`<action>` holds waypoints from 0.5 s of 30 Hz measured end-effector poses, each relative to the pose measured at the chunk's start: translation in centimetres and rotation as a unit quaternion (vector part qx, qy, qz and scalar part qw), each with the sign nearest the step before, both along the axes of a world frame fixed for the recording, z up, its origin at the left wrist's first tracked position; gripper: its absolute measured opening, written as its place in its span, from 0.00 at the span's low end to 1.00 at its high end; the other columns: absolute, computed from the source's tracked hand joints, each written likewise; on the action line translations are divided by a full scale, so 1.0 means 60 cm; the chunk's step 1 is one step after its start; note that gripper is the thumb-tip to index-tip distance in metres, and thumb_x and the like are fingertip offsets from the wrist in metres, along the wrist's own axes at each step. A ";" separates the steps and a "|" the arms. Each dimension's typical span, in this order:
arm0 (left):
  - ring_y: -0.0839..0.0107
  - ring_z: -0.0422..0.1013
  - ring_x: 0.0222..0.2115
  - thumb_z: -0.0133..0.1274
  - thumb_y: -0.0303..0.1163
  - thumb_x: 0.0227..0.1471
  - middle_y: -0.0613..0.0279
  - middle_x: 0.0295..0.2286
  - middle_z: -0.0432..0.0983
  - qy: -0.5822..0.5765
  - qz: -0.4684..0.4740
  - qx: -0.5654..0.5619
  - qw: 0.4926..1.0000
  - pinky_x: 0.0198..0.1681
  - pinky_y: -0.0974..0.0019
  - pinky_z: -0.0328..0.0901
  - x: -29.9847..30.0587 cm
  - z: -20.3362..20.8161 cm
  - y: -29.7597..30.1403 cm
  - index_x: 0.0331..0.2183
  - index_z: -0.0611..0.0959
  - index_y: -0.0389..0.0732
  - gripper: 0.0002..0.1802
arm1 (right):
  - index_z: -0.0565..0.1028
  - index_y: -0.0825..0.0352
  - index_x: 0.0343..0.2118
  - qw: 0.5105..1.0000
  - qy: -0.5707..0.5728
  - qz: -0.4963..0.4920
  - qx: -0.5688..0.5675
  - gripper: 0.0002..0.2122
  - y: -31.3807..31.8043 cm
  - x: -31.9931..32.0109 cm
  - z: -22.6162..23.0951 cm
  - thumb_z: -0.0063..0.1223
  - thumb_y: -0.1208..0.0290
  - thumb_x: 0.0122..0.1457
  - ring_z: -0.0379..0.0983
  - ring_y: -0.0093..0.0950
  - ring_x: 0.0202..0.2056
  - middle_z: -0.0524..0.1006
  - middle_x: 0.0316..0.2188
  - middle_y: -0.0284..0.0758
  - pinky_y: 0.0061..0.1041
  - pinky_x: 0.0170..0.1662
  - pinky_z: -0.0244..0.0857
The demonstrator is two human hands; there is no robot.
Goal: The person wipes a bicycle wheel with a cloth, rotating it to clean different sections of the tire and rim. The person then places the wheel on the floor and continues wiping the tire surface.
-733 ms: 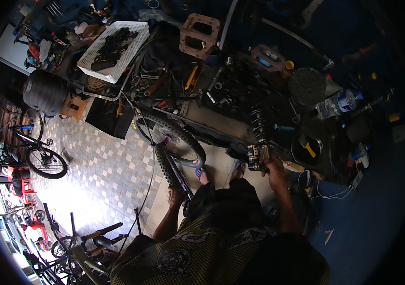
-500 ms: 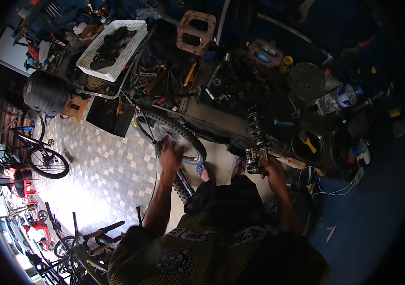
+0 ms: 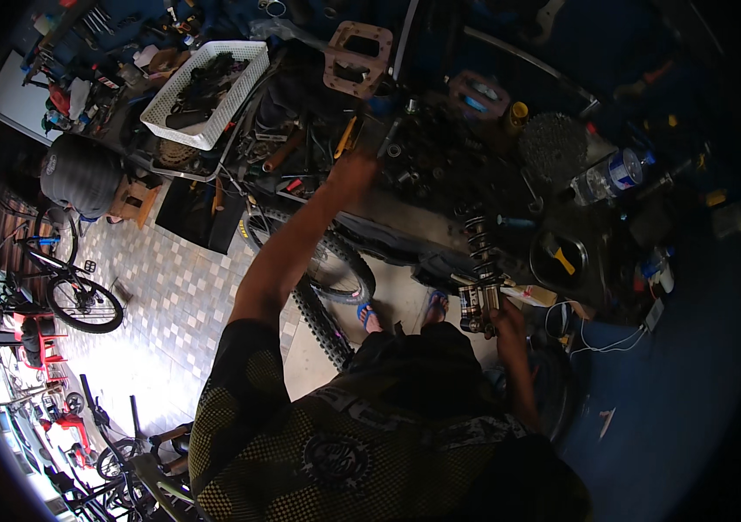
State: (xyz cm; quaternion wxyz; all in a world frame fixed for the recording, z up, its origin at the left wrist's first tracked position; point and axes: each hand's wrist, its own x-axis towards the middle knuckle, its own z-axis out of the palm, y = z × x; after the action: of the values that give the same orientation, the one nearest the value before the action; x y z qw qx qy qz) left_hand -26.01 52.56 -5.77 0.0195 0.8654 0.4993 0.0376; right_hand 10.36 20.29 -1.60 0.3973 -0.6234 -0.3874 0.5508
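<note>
My right hand (image 3: 508,324) is wrapped round the lower body of a bike rear shock absorber (image 3: 479,248). The shock stands nearly upright in the picture, with its dark coil spring pointing at the bench and its metal reservoir beside my fingers. My left hand (image 3: 353,180) is stretched out over the front edge of the cluttered workbench (image 3: 427,217). Motion smears its fingers, so whether it holds anything is hidden. Closest to it are a yellow-handled tool (image 3: 346,137) and a metal wrench (image 3: 390,137) among dark small parts.
Below my left forearm stands a wheel with a knobby tyre (image 3: 349,261). A white basket (image 3: 256,65) of tools sits at the far left of the bench. On its right are a cassette (image 3: 555,146), a water bottle (image 3: 611,177) and a black tray with a yellow brush (image 3: 564,259).
My left hand has moved from beside the wheel, away from me and to the right, up over the bench edge. My right hand has shifted slightly right and down with the shock absorber.
</note>
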 end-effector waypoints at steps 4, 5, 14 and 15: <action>0.51 0.80 0.42 0.54 0.31 0.55 0.49 0.36 0.83 -0.005 -0.021 -0.034 0.999 0.46 0.51 0.75 0.020 0.043 0.039 0.35 0.87 0.39 0.10 | 0.76 0.72 0.49 1.000 0.016 -0.013 -0.018 0.18 -0.006 0.000 0.006 0.53 0.62 0.64 0.76 0.23 0.37 0.81 0.35 0.34 0.23 0.41 0.68; 0.51 0.80 0.42 0.54 0.31 0.55 0.48 0.36 0.83 -0.006 -0.025 -0.034 0.999 0.46 0.50 0.75 0.022 0.045 0.047 0.36 0.87 0.39 0.10 | 0.76 0.72 0.48 1.000 0.017 -0.014 -0.019 0.17 -0.003 -0.005 0.013 0.53 0.63 0.64 0.75 0.23 0.37 0.81 0.34 0.34 0.24 0.41 0.68; 0.49 0.80 0.43 0.53 0.31 0.57 0.48 0.40 0.82 -0.048 -0.069 0.007 0.996 0.45 0.49 0.75 0.011 0.041 0.055 0.38 0.88 0.39 0.12 | 0.76 0.69 0.40 1.000 0.005 -0.002 0.029 0.13 0.001 -0.022 0.021 0.50 0.63 0.64 0.70 0.17 0.27 0.77 0.30 0.30 0.20 0.27 0.60; 0.49 0.80 0.42 0.52 0.31 0.57 0.48 0.40 0.81 -0.063 -0.078 0.028 0.995 0.45 0.48 0.75 0.008 0.038 0.051 0.38 0.88 0.39 0.12 | 0.76 0.69 0.40 1.000 0.018 0.011 0.022 0.12 0.001 -0.020 0.022 0.50 0.63 0.64 0.69 0.17 0.27 0.77 0.29 0.30 0.20 0.27 0.60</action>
State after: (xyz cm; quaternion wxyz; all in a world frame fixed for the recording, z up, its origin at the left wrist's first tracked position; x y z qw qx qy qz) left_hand -25.52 55.61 -3.49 0.0300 0.8978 0.4268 0.1043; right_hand 9.18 20.34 -0.31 0.4121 -0.6000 -0.3991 0.5576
